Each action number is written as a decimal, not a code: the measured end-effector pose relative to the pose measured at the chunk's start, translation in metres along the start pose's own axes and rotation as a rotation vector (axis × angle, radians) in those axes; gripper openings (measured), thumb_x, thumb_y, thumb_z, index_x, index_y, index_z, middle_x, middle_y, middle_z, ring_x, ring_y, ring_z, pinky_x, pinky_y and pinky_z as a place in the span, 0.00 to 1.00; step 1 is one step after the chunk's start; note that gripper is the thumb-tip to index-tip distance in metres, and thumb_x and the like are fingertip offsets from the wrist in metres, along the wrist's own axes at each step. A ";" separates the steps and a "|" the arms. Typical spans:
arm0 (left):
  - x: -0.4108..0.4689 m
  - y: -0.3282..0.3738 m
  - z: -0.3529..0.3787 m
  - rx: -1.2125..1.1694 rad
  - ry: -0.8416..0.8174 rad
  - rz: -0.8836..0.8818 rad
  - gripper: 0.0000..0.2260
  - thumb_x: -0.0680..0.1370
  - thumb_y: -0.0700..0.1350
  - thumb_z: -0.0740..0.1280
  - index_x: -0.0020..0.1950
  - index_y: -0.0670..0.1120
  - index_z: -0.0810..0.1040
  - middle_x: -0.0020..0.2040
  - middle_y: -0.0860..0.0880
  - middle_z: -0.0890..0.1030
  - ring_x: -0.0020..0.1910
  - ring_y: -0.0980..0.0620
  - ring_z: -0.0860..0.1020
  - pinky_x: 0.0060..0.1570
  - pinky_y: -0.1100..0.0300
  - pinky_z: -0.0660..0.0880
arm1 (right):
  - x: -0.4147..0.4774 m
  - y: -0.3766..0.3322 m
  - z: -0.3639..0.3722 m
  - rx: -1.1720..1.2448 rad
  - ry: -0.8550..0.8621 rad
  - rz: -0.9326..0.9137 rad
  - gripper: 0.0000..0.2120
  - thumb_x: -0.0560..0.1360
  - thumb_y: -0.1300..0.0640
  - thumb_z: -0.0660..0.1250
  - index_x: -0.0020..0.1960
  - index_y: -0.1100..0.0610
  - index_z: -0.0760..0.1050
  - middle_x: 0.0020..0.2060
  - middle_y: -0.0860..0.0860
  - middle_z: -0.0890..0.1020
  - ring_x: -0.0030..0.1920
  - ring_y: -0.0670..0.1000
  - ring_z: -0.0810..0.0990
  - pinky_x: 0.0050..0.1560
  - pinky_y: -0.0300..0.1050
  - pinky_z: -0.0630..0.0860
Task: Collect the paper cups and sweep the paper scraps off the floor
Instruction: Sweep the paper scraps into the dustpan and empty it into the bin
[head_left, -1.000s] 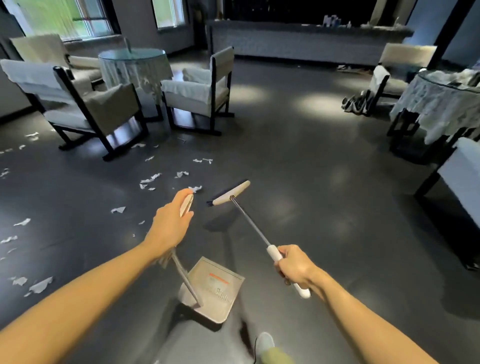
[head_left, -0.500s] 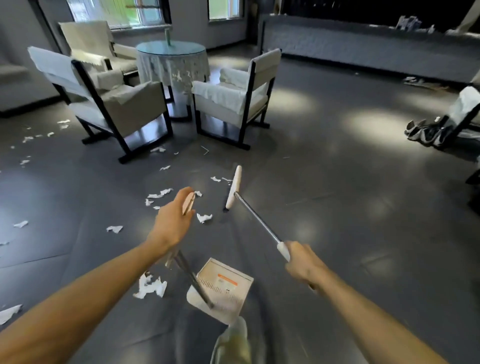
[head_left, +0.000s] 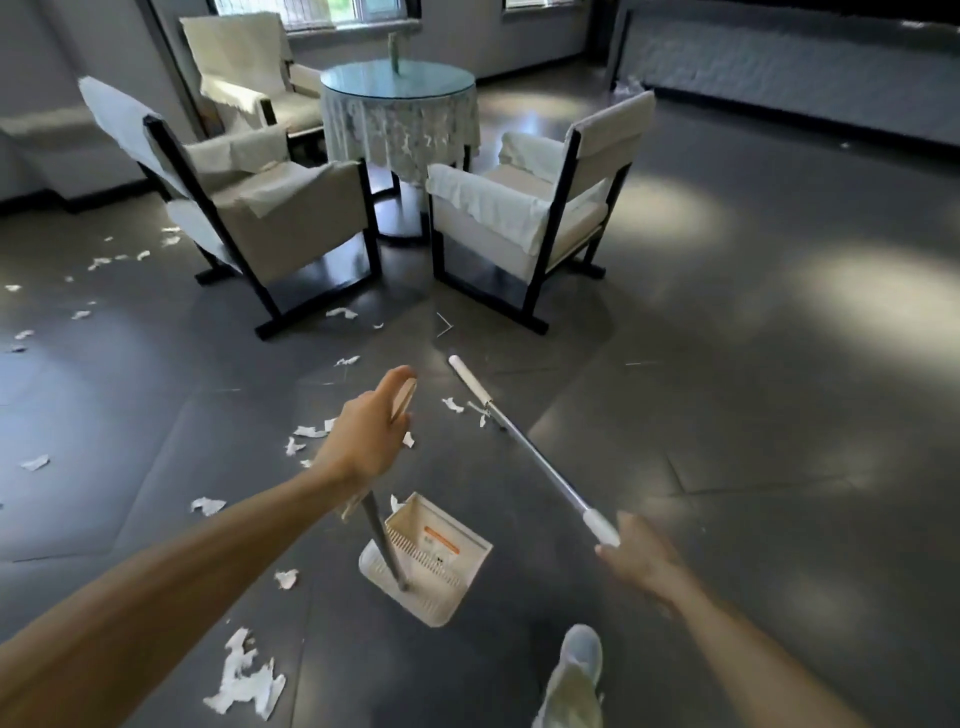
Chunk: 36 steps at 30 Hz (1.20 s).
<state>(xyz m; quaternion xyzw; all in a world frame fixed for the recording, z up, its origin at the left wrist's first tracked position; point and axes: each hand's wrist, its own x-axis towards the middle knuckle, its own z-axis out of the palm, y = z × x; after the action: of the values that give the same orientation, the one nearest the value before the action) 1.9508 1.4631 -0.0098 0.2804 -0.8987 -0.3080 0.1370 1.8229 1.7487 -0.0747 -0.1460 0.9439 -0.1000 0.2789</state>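
Paper scraps (head_left: 98, 262) dot the dark floor (head_left: 753, 364) along the left edge, and more trail toward the centre. A big torn scrap (head_left: 244, 680) lies at the lower left, under the left forearm. In the upper left, two armchairs (head_left: 270, 208) stand by a round glass table (head_left: 332, 83) with a lace cloth.

Just left of centre, the left hand (head_left: 369, 436) is curled round the top of the dustpan's handle (head_left: 384, 540), with the thumb laid along its pale tip. The dustpan (head_left: 436, 566) hangs below the hand at lower centre, tilted, its open tray facing up; a small scrap lies just beside its upper left corner.

A third armchair (head_left: 530, 208) stands right of the table. The broom (head_left: 540, 467) runs diagonally from its slim white head at centre down to the lower right. Small scraps lie just beside the head, to its left. The right hand (head_left: 639, 558) holds the end of the broom's white grip. The hand is blurred, so how its fingers lie cannot be told. A pale shoe (head_left: 576, 670) shows at the bottom edge, below that hand.
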 end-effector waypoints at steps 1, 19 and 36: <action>0.023 0.005 0.011 0.004 0.006 -0.011 0.19 0.79 0.44 0.63 0.68 0.58 0.64 0.52 0.47 0.76 0.46 0.45 0.76 0.47 0.56 0.71 | 0.025 0.009 -0.016 0.001 0.022 0.016 0.21 0.74 0.53 0.69 0.62 0.62 0.71 0.57 0.59 0.79 0.55 0.59 0.79 0.46 0.44 0.74; 0.305 0.056 0.134 -0.026 0.277 -0.268 0.20 0.78 0.40 0.65 0.68 0.51 0.65 0.57 0.40 0.78 0.46 0.48 0.74 0.46 0.56 0.68 | 0.374 -0.026 -0.171 0.290 -0.289 -0.138 0.24 0.74 0.62 0.67 0.68 0.57 0.67 0.48 0.60 0.79 0.31 0.51 0.75 0.25 0.41 0.72; 0.391 0.045 0.201 -0.087 0.228 -0.433 0.23 0.76 0.39 0.67 0.64 0.59 0.65 0.55 0.47 0.79 0.53 0.49 0.78 0.53 0.51 0.75 | 0.595 -0.098 -0.234 0.070 -0.368 -0.250 0.15 0.74 0.61 0.63 0.59 0.53 0.75 0.31 0.52 0.78 0.27 0.49 0.75 0.27 0.41 0.72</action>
<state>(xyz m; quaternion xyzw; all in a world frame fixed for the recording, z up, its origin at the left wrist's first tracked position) 1.5329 1.3582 -0.1078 0.4933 -0.7823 -0.3351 0.1801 1.2373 1.4851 -0.1509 -0.2679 0.8476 -0.1380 0.4368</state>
